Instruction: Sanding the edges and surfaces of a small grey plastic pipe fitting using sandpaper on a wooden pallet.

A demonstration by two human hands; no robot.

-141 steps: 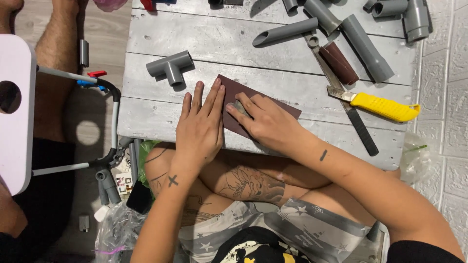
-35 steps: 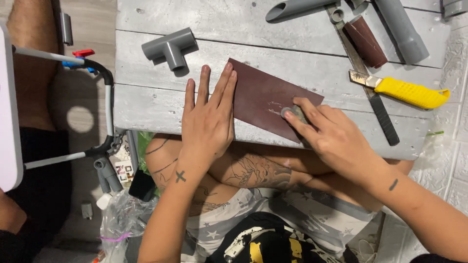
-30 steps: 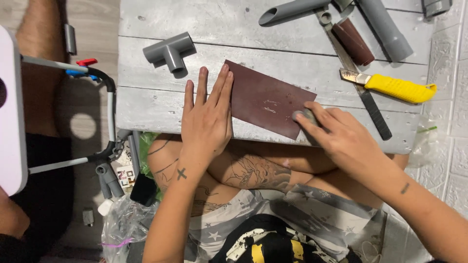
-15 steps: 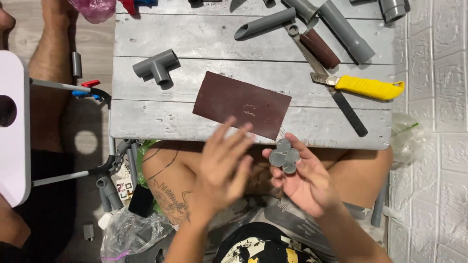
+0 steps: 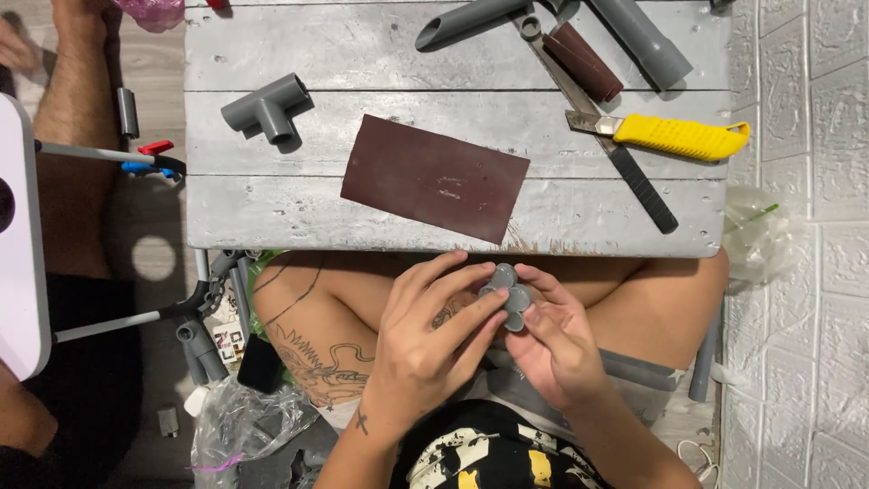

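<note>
Small grey fitting, a cluster of round caps or plugs, held over the lap just below the near edge of the tabletop. Left hand curled, fingers pressed against the fitting's left side. Right hand cupped beneath, thumb and forefinger pinching the fitting from the right. Both grips light, fingertip only.

Relative to the tabletop:
- Sandpaper flat near centre, near corner close to the front edge, unweighted.
- Tee toward the left side.
- Knife at the right, yellow handle, blade end pointing left, lying across a dark-handled tool.
- Pipes and brown roll along the far edge.
- Off the left edge: another person's leg; hacksaw frame beside it.

Risks, as judged:
- Fitting small, round, held over a gap between thighs; slip from fingertip grip likely to drop it into the clutter and plastic bag on the floor, hard to find.
- Cannot tell whether the cluster is one piece or several; if several, loose pieces may separate when turned.
- Sandpaper may slide off the front edge if brushed by a forearm.
- Knife blade state not clear; a blind reach to the right could meet it.
- Pipes round, free to roll off the far edge if the tabletop is knocked.
</note>
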